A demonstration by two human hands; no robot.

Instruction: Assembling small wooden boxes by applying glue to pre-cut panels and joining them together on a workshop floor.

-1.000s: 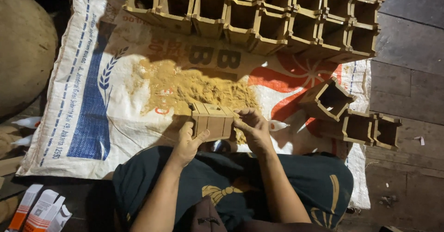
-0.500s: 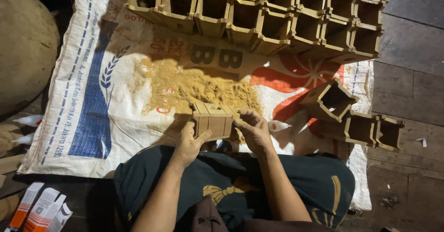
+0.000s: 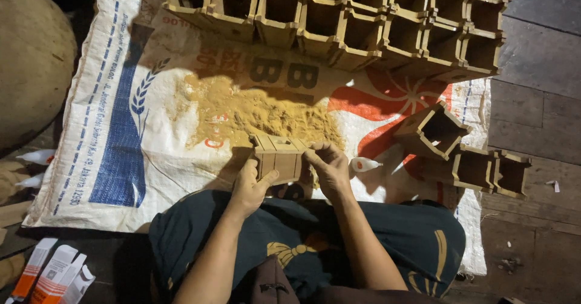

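Observation:
A small open wooden box [image 3: 279, 156] is held above my lap, over a white woven sack [image 3: 151, 122] spread on the floor. My left hand [image 3: 249, 186] grips the box's near left side from below. On the box's right end, my right hand [image 3: 327, 168] presses with its fingers bent around the edge. Just beyond the box lies a heap of yellow sawdust [image 3: 254, 115] on the sack.
Several rows of finished wooden boxes [image 3: 357, 22] stand at the far edge of the sack. Three more boxes [image 3: 466, 152] lie at the right. A small white glue bottle [image 3: 363, 165] lies by my right hand; cartons [image 3: 51, 274] sit at bottom left.
Both hands keep their grip on the box, which has stayed in nearly the same spot. My right fingers have shifted slightly on its right end.

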